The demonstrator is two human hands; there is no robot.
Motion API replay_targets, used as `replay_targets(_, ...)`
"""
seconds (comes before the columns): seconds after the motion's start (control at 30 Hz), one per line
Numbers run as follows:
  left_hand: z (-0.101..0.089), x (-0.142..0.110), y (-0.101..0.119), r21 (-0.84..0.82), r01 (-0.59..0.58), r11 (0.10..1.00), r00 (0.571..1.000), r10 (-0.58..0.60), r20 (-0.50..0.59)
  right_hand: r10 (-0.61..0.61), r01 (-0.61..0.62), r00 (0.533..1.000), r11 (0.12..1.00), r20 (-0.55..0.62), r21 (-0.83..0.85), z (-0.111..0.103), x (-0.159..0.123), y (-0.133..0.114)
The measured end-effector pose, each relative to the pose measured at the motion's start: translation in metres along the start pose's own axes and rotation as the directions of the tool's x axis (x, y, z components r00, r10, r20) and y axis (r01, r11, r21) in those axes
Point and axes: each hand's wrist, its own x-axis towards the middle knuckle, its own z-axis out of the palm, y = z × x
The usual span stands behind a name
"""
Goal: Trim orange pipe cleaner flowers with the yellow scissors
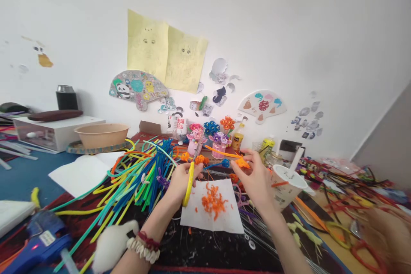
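Note:
My left hand (180, 182) holds a pair of scissors (190, 182) by the yellow handles, blades pointing up and away. Pinched in my right hand (257, 177) is an orange pipe cleaner (242, 162), bunched at the fingers, with a straight length reaching left toward the blades. Below both hands lies a white sheet of paper (233, 218) carrying a heap of orange fuzzy clippings (213, 201). A blue pipe-cleaner piece (225, 163) and an orange bunch (202, 159) sit between the hands. Whether the blades touch the orange length I cannot tell.
Left of my hands spreads a pile of coloured pipe cleaners (154, 180). A blue glue gun (45, 239) with a red light lies front left. To the right stands a drink cup (287, 186) with a straw. Small potted pipe-cleaner flowers (220, 143) stand at the back.

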Motion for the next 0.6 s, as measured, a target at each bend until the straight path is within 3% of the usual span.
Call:
replay_targets(0.1,0.008,-0.007,0.005,-0.209,-0.026,0.977,0.997,0.040,0.061,-0.051,0.044,0.999,0.956,0.016,0.291,0.017,-0.001,-0.006)
replay_targets(0.27,0.012,-0.009,0.006,-0.427,-0.068,0.901,0.995,0.093,0.036,-0.248,0.223,0.968,0.916,0.033,0.334,0.042,-0.013,-0.015)
replay_targets(0.43,0.013,-0.005,0.001,-0.528,-0.068,0.846,0.997,0.079,-0.003,-0.404,0.360,0.913,0.862,0.055,0.357,0.050,-0.028,-0.021)
replay_targets(0.5,0.013,-0.004,0.000,-0.553,-0.064,0.831,0.998,0.065,-0.017,-0.399,0.333,0.913,0.853,0.091,0.401,0.051,-0.029,-0.021)
replay_targets(0.6,0.010,-0.003,0.000,-0.573,-0.074,0.817,0.997,0.053,-0.053,-0.306,0.112,0.915,0.820,0.264,0.561,0.051,-0.024,-0.016)
